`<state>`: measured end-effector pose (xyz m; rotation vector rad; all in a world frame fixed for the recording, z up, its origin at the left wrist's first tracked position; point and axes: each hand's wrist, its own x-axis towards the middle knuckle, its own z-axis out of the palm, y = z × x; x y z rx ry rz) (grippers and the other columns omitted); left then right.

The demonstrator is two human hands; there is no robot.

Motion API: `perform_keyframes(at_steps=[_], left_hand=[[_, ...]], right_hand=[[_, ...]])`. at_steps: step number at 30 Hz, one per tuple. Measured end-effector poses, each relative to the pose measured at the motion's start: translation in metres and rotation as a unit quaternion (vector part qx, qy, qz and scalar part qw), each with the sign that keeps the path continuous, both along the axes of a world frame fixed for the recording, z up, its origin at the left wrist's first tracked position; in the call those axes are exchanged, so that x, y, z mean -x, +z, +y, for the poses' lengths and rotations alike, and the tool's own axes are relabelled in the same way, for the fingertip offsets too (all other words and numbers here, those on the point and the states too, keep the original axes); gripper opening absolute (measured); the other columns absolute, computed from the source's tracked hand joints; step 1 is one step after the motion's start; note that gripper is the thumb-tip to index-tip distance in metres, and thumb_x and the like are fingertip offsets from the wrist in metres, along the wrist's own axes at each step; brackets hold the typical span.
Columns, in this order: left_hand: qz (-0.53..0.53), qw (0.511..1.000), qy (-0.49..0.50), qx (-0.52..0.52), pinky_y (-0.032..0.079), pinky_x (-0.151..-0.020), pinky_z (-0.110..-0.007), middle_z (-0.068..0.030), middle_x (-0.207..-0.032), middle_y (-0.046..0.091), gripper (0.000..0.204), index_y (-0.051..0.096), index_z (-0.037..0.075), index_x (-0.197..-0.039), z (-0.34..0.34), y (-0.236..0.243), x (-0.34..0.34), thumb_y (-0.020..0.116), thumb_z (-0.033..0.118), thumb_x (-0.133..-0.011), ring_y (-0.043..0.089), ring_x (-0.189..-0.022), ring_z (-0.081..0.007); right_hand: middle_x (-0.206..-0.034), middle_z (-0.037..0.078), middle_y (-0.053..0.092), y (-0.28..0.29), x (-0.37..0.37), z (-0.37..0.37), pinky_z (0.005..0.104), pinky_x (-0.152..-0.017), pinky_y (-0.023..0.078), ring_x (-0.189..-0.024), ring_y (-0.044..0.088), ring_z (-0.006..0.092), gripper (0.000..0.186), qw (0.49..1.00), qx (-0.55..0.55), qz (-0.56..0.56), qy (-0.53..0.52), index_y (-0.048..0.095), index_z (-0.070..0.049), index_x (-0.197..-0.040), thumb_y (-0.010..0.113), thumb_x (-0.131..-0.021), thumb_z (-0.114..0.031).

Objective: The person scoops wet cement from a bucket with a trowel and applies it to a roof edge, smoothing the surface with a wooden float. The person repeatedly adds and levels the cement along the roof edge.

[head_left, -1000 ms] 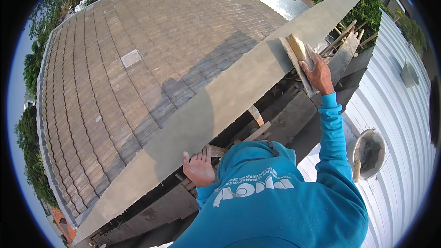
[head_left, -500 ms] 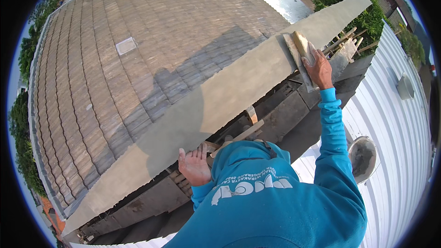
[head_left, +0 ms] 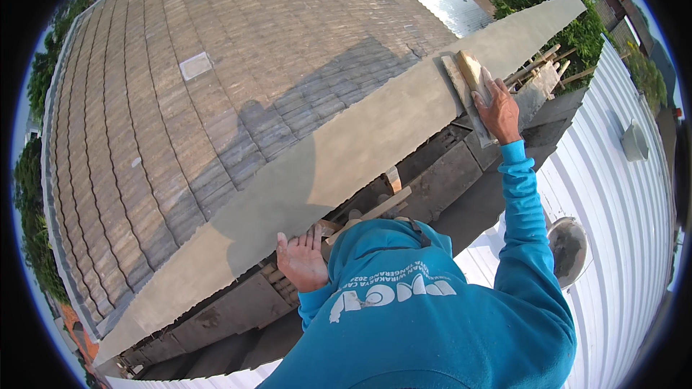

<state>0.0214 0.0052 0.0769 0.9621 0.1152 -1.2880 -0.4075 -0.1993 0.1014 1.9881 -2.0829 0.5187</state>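
Observation:
My right hand [head_left: 499, 112] is closed around the handle of a wooden plastering float [head_left: 469, 69], whose long flat board lies across a smooth grey mortar strip [head_left: 386, 124]. The board's lower end sticks out past the strip's near edge. My left hand [head_left: 303, 265] is open beside that same edge, palm up with fingers apart, and holds nothing. Its fingertips are close to the mortar; whether they touch it I cannot tell. Blue sleeves cover both my arms.
A tiled roof [head_left: 166, 86] slopes beyond the strip, with my shadow across it. Wooden sticks [head_left: 386, 205] and dark boards lie below the strip's near edge. On the white corrugated metal roof [head_left: 605, 209] at right are a mortar-stained bucket [head_left: 567, 251] and a pale container [head_left: 634, 142].
The whole view has shifted very slightly. My right hand stays on the float at about the same spot, and my left hand remains open near the edge.

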Motion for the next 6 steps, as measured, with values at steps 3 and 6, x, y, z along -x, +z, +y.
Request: perform_keyframes(at_steps=[3, 6], left_hand=[[-0.001, 1.000, -0.008, 0.006, 0.026, -0.120, -0.055, -0.0250, -0.148, 0.032, 0.081, 0.025, -0.007, -0.145, 0.002, -0.005, -0.003, 0.057, 0.045, -0.092, 0.031, -0.140, -0.0429], [-0.014, 1.000, 0.008, -0.009, 0.026, -0.119, -0.056, -0.0240, -0.150, 0.030, 0.085, 0.024, -0.003, -0.148, 0.003, -0.003, 0.001, 0.060, 0.047, -0.090, 0.031, -0.141, -0.0414]], right_hand=[[-0.109, 0.014, 0.060, -0.004, -0.004, -0.004, 0.0424, -0.083, 0.053, -0.099, 0.063, 0.0341, 0.062, 1.000, -0.028, 0.000, 0.007, 0.049, -0.013, -0.144, 0.069, -0.086, -0.028], [-0.111, 0.015, 0.059, 0.001, -0.053, 0.025, 0.0379, -0.089, 0.053, -0.103, 0.064, 0.0319, 0.078, 0.982, -0.156, -0.059, 0.083, 0.042, -0.016, -0.150, 0.075, -0.081, -0.029]])
